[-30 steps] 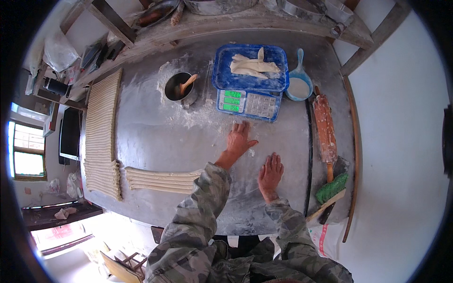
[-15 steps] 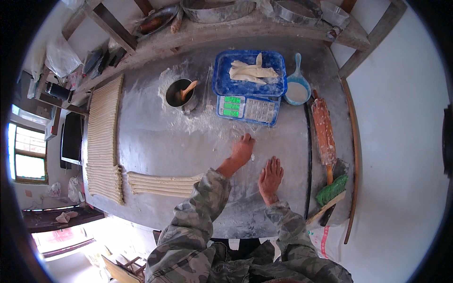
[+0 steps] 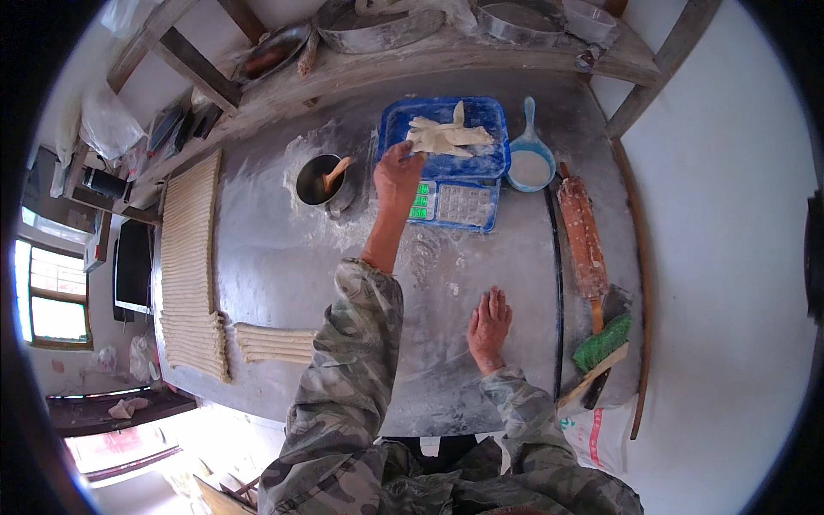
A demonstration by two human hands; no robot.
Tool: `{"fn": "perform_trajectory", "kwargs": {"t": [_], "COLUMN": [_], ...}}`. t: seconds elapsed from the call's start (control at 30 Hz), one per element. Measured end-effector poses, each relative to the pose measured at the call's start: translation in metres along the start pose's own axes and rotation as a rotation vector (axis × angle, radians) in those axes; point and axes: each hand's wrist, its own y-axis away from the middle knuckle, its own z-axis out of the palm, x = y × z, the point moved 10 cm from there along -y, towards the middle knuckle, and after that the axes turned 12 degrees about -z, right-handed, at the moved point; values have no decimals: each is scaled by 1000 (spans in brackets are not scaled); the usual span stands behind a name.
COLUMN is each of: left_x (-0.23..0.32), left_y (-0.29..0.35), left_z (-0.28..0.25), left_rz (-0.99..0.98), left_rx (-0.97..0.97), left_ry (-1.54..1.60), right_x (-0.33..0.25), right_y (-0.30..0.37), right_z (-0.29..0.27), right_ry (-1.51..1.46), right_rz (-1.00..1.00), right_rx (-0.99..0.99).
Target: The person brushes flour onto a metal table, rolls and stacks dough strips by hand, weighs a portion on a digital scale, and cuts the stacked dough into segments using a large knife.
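My left hand (image 3: 399,176) is stretched over the near left edge of a blue plastic tray (image 3: 395,116). Its fingertips pinch the left end of the pale dough strips (image 3: 455,137) heaped there. Under the tray is a digital scale (image 3: 463,204) with a green-lit display, partly covered by my hand. My right hand (image 3: 490,324) lies flat on the grey tabletop (image 3: 506,257), fingers stretched out and holding nothing. Long dough ropes (image 3: 279,342) lie side by side left of my left forearm, partly hidden by the sleeve.
Many dough ropes (image 3: 190,249) line the table's left side. A metal pot (image 3: 313,182) with a wooden-handled tool stands amid flour. Right of the tray are a blue ladle (image 3: 530,167), a floury rolling pin (image 3: 584,236) and a green-bristled brush (image 3: 602,342). A wooden shelf (image 3: 481,53) spans the back.
My left hand has moved forward and left from the tabletop to the dough on the tray. My right hand remains flat in place. The view has shifted slightly.
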Motion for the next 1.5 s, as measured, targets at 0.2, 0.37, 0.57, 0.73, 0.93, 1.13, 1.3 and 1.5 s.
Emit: {"fn": "perform_trajectory", "kwargs": {"t": [0.2,0.37,0.57,0.73,0.93,1.13,1.3,1.5], "left_x": [-183,-225,-223,-205,-217,-196,-180,-185], "left_y": [-15,-33,-18,3,34,28,48,134], "left_z": [-68,-20,-29,7,10,-5,1,-26], "left_rz": [-71,-221,-262,-290,-399,-372,-475,-524], "left_rx": [149,-27,-133,-220,-295,-283,-290,-369], "left_ry": [-491,-186,17,-13,-63,121,112,289], "right_x": [-16,1,21,40,53,48,58,61], "right_y": [-6,-4,-122,-231,-233,-264,-273,-203], "right_z": [-2,-3,-53,-52,-18,-34,-29,-41], "right_ry": [-24,-104,-285,-81,-198,-80,-130,-173], "right_rz": [-35,-16,-163,-312,-255,-376,-331,-306], "right_rx": [-6,54,398,310,148,272,239,161]}}
